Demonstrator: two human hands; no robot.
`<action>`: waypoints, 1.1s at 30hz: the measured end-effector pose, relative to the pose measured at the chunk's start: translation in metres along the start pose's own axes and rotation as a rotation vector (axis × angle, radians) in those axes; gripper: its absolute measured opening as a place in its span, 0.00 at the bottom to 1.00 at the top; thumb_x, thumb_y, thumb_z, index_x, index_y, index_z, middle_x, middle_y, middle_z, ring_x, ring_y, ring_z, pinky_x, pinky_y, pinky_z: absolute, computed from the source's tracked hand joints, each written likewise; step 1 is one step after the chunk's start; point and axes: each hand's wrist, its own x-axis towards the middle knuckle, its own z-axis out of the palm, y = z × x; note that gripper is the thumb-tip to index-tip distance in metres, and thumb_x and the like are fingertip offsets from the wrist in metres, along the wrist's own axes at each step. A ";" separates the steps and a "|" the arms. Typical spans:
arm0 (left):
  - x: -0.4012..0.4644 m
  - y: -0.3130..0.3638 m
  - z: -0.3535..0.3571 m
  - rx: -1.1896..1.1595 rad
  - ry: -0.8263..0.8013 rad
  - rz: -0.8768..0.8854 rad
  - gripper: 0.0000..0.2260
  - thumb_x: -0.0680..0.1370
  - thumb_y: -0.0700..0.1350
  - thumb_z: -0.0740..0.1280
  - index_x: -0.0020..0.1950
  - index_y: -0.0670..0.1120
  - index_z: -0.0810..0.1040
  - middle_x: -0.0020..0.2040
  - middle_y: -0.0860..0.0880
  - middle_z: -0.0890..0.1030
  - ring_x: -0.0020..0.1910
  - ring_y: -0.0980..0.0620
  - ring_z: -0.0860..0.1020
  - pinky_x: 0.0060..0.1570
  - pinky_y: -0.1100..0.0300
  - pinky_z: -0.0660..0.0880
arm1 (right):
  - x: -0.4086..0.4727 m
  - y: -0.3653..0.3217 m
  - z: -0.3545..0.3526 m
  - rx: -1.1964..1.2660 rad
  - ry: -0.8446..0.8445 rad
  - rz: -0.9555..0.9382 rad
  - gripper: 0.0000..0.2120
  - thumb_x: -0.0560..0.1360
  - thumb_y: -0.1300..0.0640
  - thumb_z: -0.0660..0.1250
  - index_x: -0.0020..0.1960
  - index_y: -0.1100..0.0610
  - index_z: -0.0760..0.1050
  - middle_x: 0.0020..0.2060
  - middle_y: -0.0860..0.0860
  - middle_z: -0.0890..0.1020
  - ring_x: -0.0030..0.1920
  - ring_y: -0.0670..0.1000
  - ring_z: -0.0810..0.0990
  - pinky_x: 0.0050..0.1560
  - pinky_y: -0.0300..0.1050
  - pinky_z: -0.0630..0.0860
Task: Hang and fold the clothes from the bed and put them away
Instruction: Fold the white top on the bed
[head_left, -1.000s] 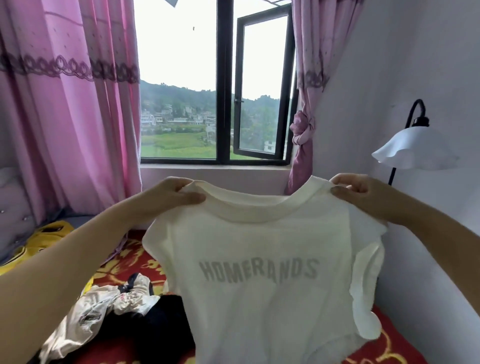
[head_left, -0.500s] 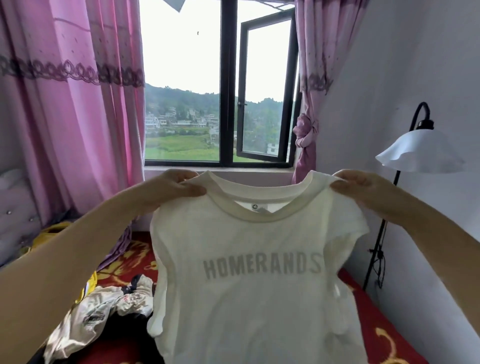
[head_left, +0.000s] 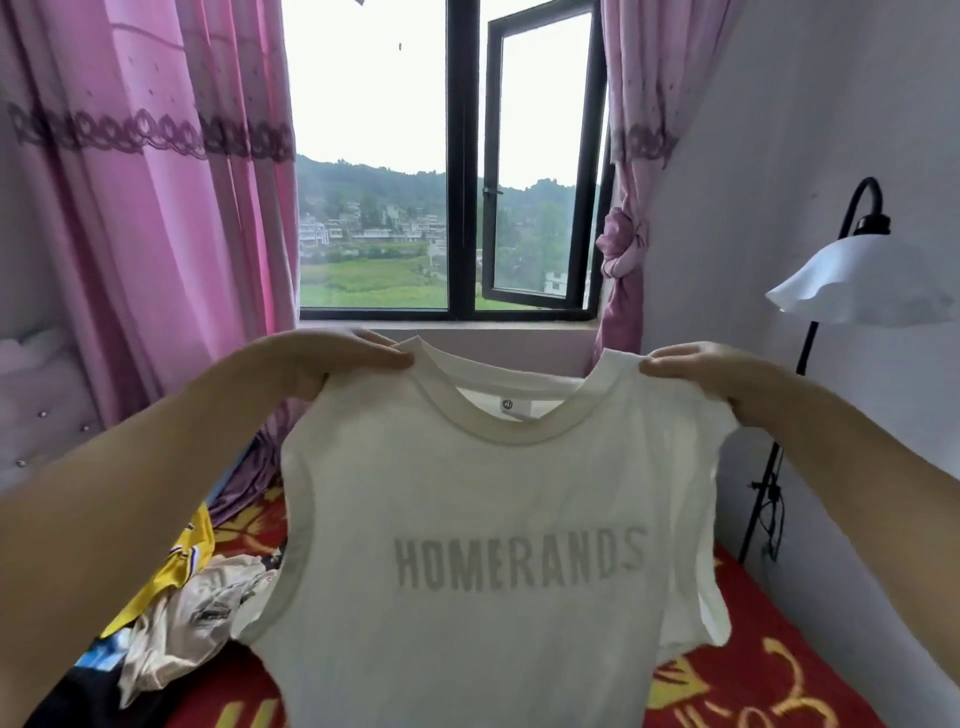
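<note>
White cotton fills the middle of your view: you hold a sleeveless T-shirt (head_left: 483, 519) up in front of you by its shoulders, with the grey word HOMERANDS facing you. Your left hand (head_left: 332, 358) pinches the left shoulder seam beside the collar, and your right hand (head_left: 711, 371) pinches the right one, so both hands are gripping the shirt and it hangs straight down above the bed (head_left: 753, 675). That bed wears a red cover with yellow patterns. To your lower left, a heap of clothes (head_left: 176, 613) lies on it: yellow, cream and dark pieces tangled together. Ahead is a black-framed window (head_left: 462, 208) with one pane swung open, flanked by pink curtains (head_left: 156, 208). A white-shaded floor lamp (head_left: 857, 280) stands by the right wall.
</note>
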 end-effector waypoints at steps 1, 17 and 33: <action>0.003 0.002 0.012 -0.070 0.040 -0.035 0.15 0.73 0.47 0.71 0.55 0.40 0.80 0.44 0.43 0.84 0.40 0.47 0.84 0.38 0.54 0.81 | 0.010 -0.002 0.008 0.026 0.106 0.028 0.08 0.76 0.59 0.68 0.52 0.62 0.80 0.40 0.56 0.82 0.33 0.51 0.81 0.37 0.43 0.80; -0.002 0.045 0.136 -0.446 0.084 0.284 0.05 0.79 0.37 0.61 0.53 0.39 0.75 0.49 0.41 0.81 0.45 0.47 0.80 0.56 0.51 0.77 | -0.014 -0.049 0.101 -0.333 -0.183 -0.454 0.15 0.78 0.64 0.64 0.64 0.62 0.73 0.51 0.58 0.78 0.49 0.53 0.76 0.53 0.49 0.73; -0.028 0.065 0.087 0.687 0.020 0.407 0.10 0.77 0.46 0.67 0.46 0.39 0.78 0.36 0.51 0.83 0.30 0.62 0.79 0.33 0.69 0.75 | -0.041 -0.076 0.022 -0.365 -0.559 -0.352 0.19 0.70 0.53 0.73 0.59 0.55 0.79 0.51 0.55 0.84 0.48 0.54 0.84 0.44 0.41 0.80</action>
